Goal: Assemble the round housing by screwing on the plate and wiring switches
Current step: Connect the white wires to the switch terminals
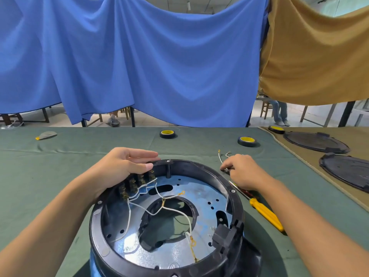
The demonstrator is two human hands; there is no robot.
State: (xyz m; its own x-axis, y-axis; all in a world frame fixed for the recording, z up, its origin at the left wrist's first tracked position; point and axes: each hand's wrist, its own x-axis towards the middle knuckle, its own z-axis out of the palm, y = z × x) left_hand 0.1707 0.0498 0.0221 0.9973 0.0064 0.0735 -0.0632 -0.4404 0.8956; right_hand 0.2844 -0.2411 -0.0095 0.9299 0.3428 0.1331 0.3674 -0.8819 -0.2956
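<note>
Green cloth covers the table [60,156], and the round housing [191,164] sits on it at the near middle, open side up. On the left, the left hand [123,166] lies over the far left rim, fingers mostly straight and spread, with the thumb pressed on the row of switches [137,181] inside the wall. It holds nothing; I think it just steadies the housing. Inside lies the plate [199,188], shiny and bluish, with white wires [173,209] looping from the switches across the big hole in the middle. Just past the right rim, the right hand [241,170] reaches down to some loose wires [220,157] on the cloth. I think the job now is to pick up one wire for a switch. To do it well, pinch the wire near its metal end, lift it clear of the others so they do not tangle, and press the housing down with the left hand so it does not slide. A yellow screwdriver [265,214] lies partly under the right arm. Far right, two black lids [315,141] rest on brown cloth. The right fingers curl down and hide their tips, so I cannot tell if they hold a wire yet. The near edge of the housing is cut off.
</note>
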